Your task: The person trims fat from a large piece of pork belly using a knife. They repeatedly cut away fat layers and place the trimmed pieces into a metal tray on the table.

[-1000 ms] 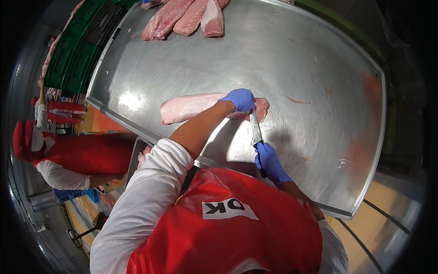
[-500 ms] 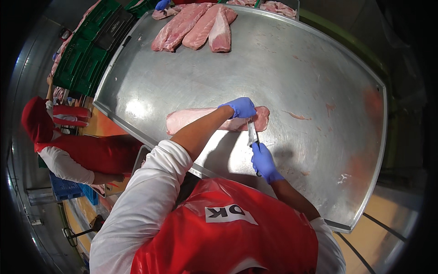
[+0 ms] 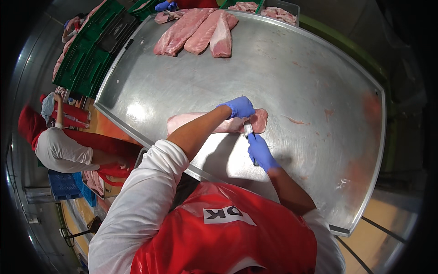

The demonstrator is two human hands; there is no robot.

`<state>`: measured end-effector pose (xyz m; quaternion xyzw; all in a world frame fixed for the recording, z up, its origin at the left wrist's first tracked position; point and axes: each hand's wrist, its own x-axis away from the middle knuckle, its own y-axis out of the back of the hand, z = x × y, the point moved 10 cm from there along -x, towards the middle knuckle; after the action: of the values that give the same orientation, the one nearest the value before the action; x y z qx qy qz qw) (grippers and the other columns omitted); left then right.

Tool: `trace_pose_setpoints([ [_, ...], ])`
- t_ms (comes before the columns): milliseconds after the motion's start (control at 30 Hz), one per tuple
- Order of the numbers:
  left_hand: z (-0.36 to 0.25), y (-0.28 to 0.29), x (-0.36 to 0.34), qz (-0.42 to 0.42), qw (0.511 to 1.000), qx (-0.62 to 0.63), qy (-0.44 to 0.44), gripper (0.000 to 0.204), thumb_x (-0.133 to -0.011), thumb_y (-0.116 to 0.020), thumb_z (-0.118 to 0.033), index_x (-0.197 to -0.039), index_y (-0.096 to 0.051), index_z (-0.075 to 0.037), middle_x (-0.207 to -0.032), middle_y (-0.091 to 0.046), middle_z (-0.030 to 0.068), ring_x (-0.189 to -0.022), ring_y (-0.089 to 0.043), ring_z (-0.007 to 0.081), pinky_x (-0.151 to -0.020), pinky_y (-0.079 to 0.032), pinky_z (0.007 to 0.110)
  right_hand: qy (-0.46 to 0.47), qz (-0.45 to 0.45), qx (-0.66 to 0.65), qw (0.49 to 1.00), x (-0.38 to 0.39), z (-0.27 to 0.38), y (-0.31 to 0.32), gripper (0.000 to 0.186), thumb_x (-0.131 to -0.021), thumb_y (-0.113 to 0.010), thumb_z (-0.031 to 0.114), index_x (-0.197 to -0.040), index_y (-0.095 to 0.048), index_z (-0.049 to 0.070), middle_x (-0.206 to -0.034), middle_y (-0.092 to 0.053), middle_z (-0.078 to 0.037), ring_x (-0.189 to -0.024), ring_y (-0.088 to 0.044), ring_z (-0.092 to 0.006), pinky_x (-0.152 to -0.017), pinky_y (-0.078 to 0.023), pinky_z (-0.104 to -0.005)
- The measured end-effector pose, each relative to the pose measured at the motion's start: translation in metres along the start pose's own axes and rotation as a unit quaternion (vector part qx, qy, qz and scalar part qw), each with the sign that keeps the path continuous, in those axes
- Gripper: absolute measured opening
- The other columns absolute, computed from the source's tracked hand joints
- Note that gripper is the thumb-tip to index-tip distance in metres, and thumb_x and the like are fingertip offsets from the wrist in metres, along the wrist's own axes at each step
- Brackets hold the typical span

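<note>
A long pale-pink pork loin (image 3: 182, 122) lies crosswise on the metal table (image 3: 310, 86) in front of me. My left hand (image 3: 241, 107), in a blue glove, is closed on the loin's upper side near its right end; its fingertips are partly hidden. From the near side, my right hand (image 3: 260, 150), also gloved in blue, grips a knife (image 3: 247, 127) by its handle. The blade points away from me and meets the loin just below my left hand. Its tip is hidden against the meat.
Several more loins (image 3: 185, 32) lie at the table's far edge, by a co-worker's gloved hand (image 3: 162, 6). Green crates (image 3: 84, 68) stand at the far left. Another person in a red apron (image 3: 98, 144) works at the left. Thin meat scraps (image 3: 297, 121) dot the table.
My right hand and the knife have shifted slightly left and farther from me, and less of the blade shows. My left hand stays on the loin. The person at the left has moved.
</note>
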<state>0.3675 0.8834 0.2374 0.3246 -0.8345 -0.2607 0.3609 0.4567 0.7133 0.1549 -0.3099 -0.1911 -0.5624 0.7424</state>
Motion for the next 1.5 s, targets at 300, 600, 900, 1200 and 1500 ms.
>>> trace_pose_setpoints([
  [300,0.033,0.026,0.013,-0.036,0.994,0.079,0.065,0.029,-0.089,-0.067,-0.025,-0.078,-0.077,0.0,-0.068,-0.068,0.0072,-0.062,-0.062,0.0154,-0.061,-0.05,0.034,0.032,-0.068,0.134,0.988,0.021,0.006,-0.019,0.04,-0.112,-0.044,0.047,-0.107,-0.053,0.009,-0.065,-0.052,-0.004,-0.047,-0.054,-0.017,-0.04,-0.042,-0.0376],
  [600,0.019,0.048,0.03,-0.068,0.991,0.096,0.066,0.029,-0.089,-0.067,-0.024,-0.076,-0.075,0.001,-0.067,-0.067,0.0068,-0.061,-0.061,0.015,-0.061,-0.051,0.034,0.026,-0.035,0.061,0.997,-0.011,0.048,-0.037,0.037,-0.113,-0.048,0.046,-0.107,-0.052,0.01,-0.067,-0.053,-0.005,-0.046,-0.048,-0.0165,-0.043,-0.041,-0.0357],
  [900,0.015,0.031,0.046,-0.046,0.983,0.17,0.05,0.03,-0.093,-0.066,-0.023,-0.079,-0.076,0.002,-0.072,-0.07,0.0086,-0.063,-0.064,0.0162,-0.061,-0.052,0.034,0.033,-0.066,0.177,0.981,0.006,0.006,-0.03,0.046,-0.111,-0.048,0.048,-0.119,-0.062,0.004,-0.076,-0.066,-0.016,-0.055,-0.066,-0.0277,-0.046,-0.05,-0.0433],
  [1200,0.004,0.056,0.061,-0.094,0.968,0.227,0.049,0.028,-0.096,-0.067,-0.021,-0.084,-0.076,0.002,-0.076,-0.071,0.0088,-0.066,-0.065,0.0147,-0.063,-0.053,0.032,0.139,-0.135,0.282,0.94,0.0,-0.013,-0.03,0.052,-0.111,-0.048,0.049,-0.117,-0.064,0.0,-0.095,-0.071,-0.03,-0.087,-0.07,-0.0517,-0.081,-0.057,-0.0576],
  [1500,-0.016,0.069,0.069,-0.107,0.97,0.217,0.013,0.031,-0.097,-0.066,-0.023,-0.084,-0.076,0.003,-0.075,-0.071,0.0075,-0.066,-0.063,0.0152,-0.064,-0.053,0.033,0.053,-0.07,0.124,0.988,-0.024,0.053,-0.051,0.039,-0.113,-0.046,0.046,-0.11,-0.052,0.008,-0.067,-0.053,-0.007,-0.046,-0.05,-0.0167,-0.042,-0.042,-0.0372],
])
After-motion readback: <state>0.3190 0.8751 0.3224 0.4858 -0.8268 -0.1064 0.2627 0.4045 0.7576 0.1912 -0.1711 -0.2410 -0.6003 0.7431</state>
